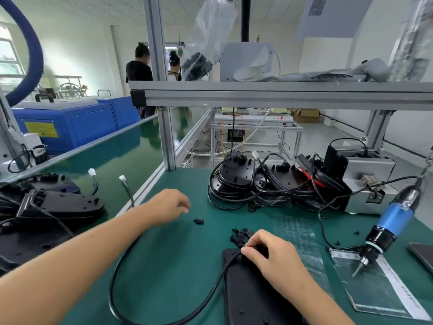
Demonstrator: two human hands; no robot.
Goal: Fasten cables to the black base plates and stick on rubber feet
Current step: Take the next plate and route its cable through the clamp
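head view: right grip (262, 250) pinching cable (131, 259) on base plate (248, 292); left grip (169, 206) loosely curled, empty.

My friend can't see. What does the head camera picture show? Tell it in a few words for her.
A person's right hand pinches a black cable against a black base plate on a green table. The left hand hovers loosely curled above a small black clip. A pile of cabled plates lies behind, and a blue electric screwdriver hangs at right.
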